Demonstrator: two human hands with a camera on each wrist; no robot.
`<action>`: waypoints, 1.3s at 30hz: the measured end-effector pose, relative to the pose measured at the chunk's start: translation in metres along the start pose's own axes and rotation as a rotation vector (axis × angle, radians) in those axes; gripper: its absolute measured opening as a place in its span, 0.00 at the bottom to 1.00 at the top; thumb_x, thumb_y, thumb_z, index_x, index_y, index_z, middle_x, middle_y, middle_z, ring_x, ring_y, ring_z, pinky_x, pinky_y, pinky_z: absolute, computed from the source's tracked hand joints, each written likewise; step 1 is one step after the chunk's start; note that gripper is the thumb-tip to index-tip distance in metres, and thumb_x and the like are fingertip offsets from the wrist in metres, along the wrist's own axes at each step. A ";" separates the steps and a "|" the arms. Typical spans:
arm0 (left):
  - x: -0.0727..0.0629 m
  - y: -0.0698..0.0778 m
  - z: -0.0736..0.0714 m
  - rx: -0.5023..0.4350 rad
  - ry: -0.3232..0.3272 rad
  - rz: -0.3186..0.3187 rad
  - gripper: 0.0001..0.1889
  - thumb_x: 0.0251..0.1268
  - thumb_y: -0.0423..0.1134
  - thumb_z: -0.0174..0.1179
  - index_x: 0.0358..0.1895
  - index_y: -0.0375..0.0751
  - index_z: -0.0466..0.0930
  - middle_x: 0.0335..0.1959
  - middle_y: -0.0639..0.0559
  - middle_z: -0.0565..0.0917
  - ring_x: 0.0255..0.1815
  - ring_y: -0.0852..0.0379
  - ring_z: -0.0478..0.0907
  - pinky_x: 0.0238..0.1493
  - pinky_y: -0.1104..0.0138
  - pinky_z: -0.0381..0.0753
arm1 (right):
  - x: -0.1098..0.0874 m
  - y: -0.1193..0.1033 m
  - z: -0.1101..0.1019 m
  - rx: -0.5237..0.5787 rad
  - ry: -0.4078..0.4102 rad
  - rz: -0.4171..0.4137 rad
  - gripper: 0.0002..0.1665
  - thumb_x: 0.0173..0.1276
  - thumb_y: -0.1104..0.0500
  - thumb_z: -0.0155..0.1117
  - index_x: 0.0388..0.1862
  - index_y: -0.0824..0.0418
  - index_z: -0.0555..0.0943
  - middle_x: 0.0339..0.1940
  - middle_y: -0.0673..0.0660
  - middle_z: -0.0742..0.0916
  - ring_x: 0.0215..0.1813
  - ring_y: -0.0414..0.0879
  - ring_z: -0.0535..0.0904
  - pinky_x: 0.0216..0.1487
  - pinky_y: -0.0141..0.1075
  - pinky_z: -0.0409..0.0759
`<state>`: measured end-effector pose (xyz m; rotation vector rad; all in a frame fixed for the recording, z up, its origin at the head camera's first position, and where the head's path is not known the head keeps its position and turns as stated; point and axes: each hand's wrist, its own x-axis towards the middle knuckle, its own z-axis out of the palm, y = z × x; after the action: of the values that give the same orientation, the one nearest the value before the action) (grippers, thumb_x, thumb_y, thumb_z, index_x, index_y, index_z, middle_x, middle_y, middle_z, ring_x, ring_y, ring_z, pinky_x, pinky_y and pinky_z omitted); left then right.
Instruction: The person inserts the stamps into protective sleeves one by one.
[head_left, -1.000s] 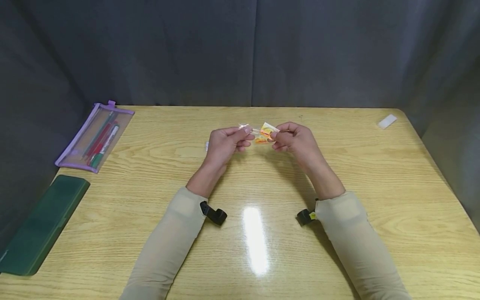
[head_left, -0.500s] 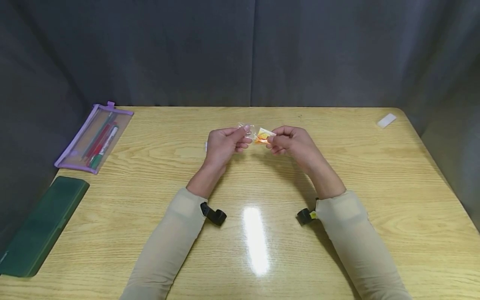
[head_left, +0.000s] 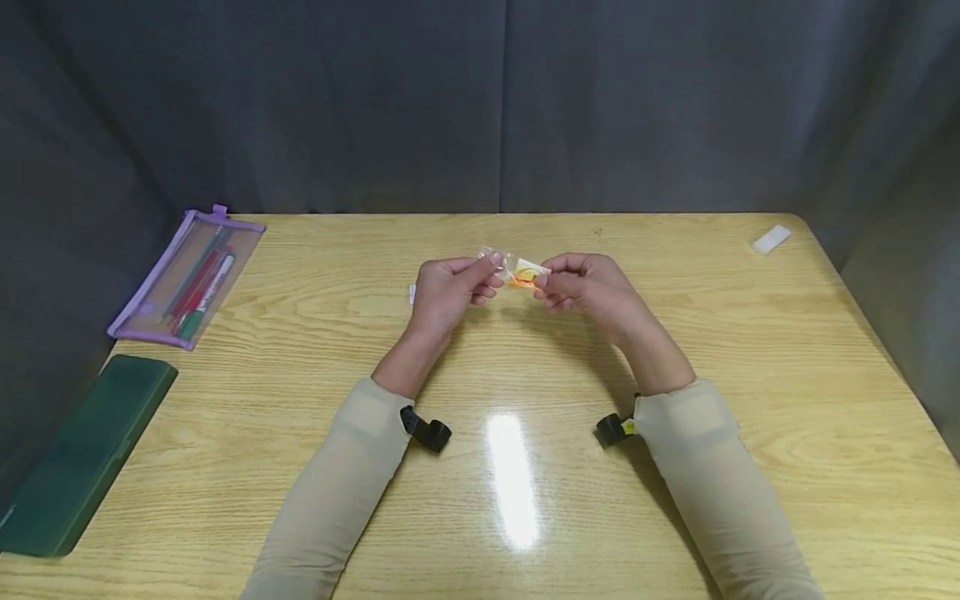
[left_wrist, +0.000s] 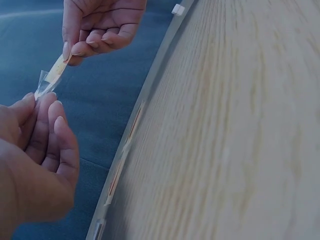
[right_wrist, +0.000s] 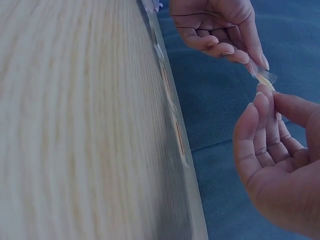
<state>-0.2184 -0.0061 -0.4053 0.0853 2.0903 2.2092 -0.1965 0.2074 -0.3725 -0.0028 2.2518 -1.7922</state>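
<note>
Both hands hold a small packet just above the far middle of the table. It has a clear plastic film part (head_left: 507,260) and a yellow, white and orange printed part (head_left: 528,273). My left hand (head_left: 450,292) pinches the film between thumb and fingers. The printed part is pinched by my right hand (head_left: 588,287). In the left wrist view, the packet (left_wrist: 54,74) spans the short gap between the two hands, seen nearly edge-on. The right wrist view shows only a sliver of the packet (right_wrist: 266,81) between the fingertips.
A purple-edged mesh pouch (head_left: 187,279) with pens and markers lies at the far left. Nearer on that side is a dark green case (head_left: 86,454). A small white block (head_left: 771,240) lies at the far right. A small white item (head_left: 412,293) shows partly behind my left hand.
My right hand has shifted slightly left and down, bringing the printed part lower and flatter. The film looked more stretched between the hands a second ago. My left hand has hardly moved.
</note>
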 end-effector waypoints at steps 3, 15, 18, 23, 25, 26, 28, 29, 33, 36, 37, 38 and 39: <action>0.000 0.001 0.001 0.000 -0.013 -0.002 0.18 0.67 0.49 0.69 0.39 0.34 0.90 0.27 0.49 0.90 0.24 0.64 0.83 0.29 0.72 0.84 | 0.000 0.000 0.000 0.005 0.003 -0.005 0.11 0.73 0.60 0.63 0.48 0.65 0.80 0.31 0.47 0.89 0.33 0.42 0.83 0.45 0.38 0.85; 0.001 0.000 0.001 -0.011 -0.042 0.005 0.16 0.67 0.46 0.69 0.44 0.33 0.90 0.33 0.42 0.90 0.23 0.62 0.84 0.29 0.70 0.85 | 0.000 0.001 0.002 0.041 0.016 -0.029 0.11 0.73 0.61 0.63 0.48 0.67 0.81 0.31 0.48 0.89 0.33 0.42 0.83 0.42 0.35 0.85; 0.001 0.001 0.001 -0.009 -0.052 0.014 0.15 0.66 0.45 0.69 0.44 0.34 0.90 0.29 0.50 0.90 0.24 0.62 0.83 0.29 0.71 0.84 | 0.000 0.000 0.002 0.038 0.016 -0.029 0.12 0.73 0.61 0.63 0.49 0.68 0.80 0.31 0.48 0.88 0.34 0.43 0.83 0.42 0.34 0.85; 0.000 0.002 0.002 -0.002 -0.062 0.019 0.14 0.66 0.44 0.69 0.44 0.35 0.90 0.29 0.54 0.88 0.23 0.62 0.82 0.30 0.70 0.84 | 0.000 0.000 0.003 0.032 0.026 -0.027 0.12 0.73 0.62 0.62 0.49 0.70 0.79 0.30 0.48 0.88 0.33 0.42 0.83 0.42 0.34 0.85; 0.000 0.002 0.002 0.006 -0.066 0.012 0.13 0.66 0.43 0.69 0.44 0.35 0.89 0.30 0.54 0.88 0.23 0.62 0.82 0.30 0.70 0.84 | 0.000 -0.001 0.003 0.025 0.024 -0.026 0.13 0.72 0.62 0.63 0.49 0.70 0.79 0.30 0.48 0.88 0.33 0.41 0.83 0.42 0.33 0.85; 0.001 0.002 0.002 0.012 -0.069 0.007 0.13 0.66 0.43 0.69 0.44 0.35 0.89 0.31 0.53 0.88 0.23 0.63 0.82 0.30 0.69 0.83 | 0.000 -0.001 0.003 0.021 0.024 -0.026 0.12 0.72 0.62 0.62 0.49 0.70 0.79 0.30 0.48 0.88 0.33 0.41 0.83 0.42 0.33 0.85; 0.001 0.002 0.002 0.025 -0.076 -0.002 0.13 0.67 0.42 0.69 0.45 0.36 0.89 0.32 0.53 0.88 0.23 0.63 0.82 0.30 0.69 0.83 | 0.000 -0.002 0.003 0.010 0.028 -0.030 0.12 0.73 0.62 0.62 0.49 0.70 0.79 0.31 0.48 0.87 0.33 0.41 0.83 0.42 0.33 0.85; 0.001 0.002 0.001 0.030 -0.081 -0.006 0.13 0.67 0.43 0.69 0.46 0.36 0.89 0.32 0.53 0.88 0.23 0.63 0.82 0.30 0.69 0.83 | 0.000 -0.002 0.003 0.004 0.031 -0.035 0.12 0.73 0.62 0.62 0.49 0.70 0.79 0.31 0.48 0.87 0.33 0.42 0.83 0.43 0.34 0.85; 0.002 0.002 0.001 0.027 -0.108 -0.012 0.13 0.66 0.43 0.69 0.47 0.38 0.88 0.35 0.52 0.88 0.24 0.62 0.83 0.31 0.67 0.84 | -0.001 -0.002 0.004 -0.008 0.050 -0.065 0.12 0.73 0.62 0.61 0.50 0.69 0.79 0.32 0.49 0.86 0.34 0.42 0.83 0.42 0.34 0.86; 0.002 0.003 -0.001 0.014 -0.114 -0.006 0.14 0.67 0.43 0.69 0.50 0.40 0.88 0.36 0.53 0.88 0.25 0.61 0.83 0.33 0.66 0.84 | -0.001 -0.002 0.004 -0.007 0.077 -0.094 0.14 0.74 0.61 0.61 0.54 0.68 0.79 0.33 0.49 0.86 0.33 0.41 0.83 0.43 0.35 0.86; 0.002 0.003 -0.002 0.005 -0.113 -0.003 0.14 0.68 0.44 0.68 0.50 0.40 0.88 0.36 0.53 0.87 0.26 0.61 0.83 0.32 0.66 0.83 | -0.002 -0.002 0.004 -0.006 0.091 -0.103 0.15 0.74 0.61 0.62 0.54 0.67 0.79 0.34 0.49 0.86 0.33 0.41 0.82 0.43 0.36 0.86; 0.002 0.003 -0.003 -0.009 -0.111 -0.001 0.14 0.68 0.44 0.68 0.50 0.39 0.88 0.36 0.53 0.87 0.26 0.61 0.84 0.32 0.66 0.83 | -0.002 -0.002 0.004 -0.004 0.108 -0.112 0.15 0.75 0.60 0.62 0.55 0.67 0.80 0.34 0.49 0.86 0.33 0.41 0.82 0.43 0.36 0.86; 0.002 0.003 -0.004 -0.025 -0.109 0.002 0.14 0.69 0.44 0.67 0.50 0.39 0.88 0.35 0.54 0.87 0.26 0.61 0.84 0.32 0.67 0.83 | -0.002 -0.002 0.004 0.001 0.124 -0.121 0.15 0.75 0.60 0.62 0.55 0.67 0.80 0.34 0.50 0.85 0.33 0.41 0.82 0.42 0.36 0.86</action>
<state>-0.2212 -0.0097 -0.4025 0.2014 2.0064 2.1782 -0.1941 0.2036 -0.3710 -0.0284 2.3839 -1.9032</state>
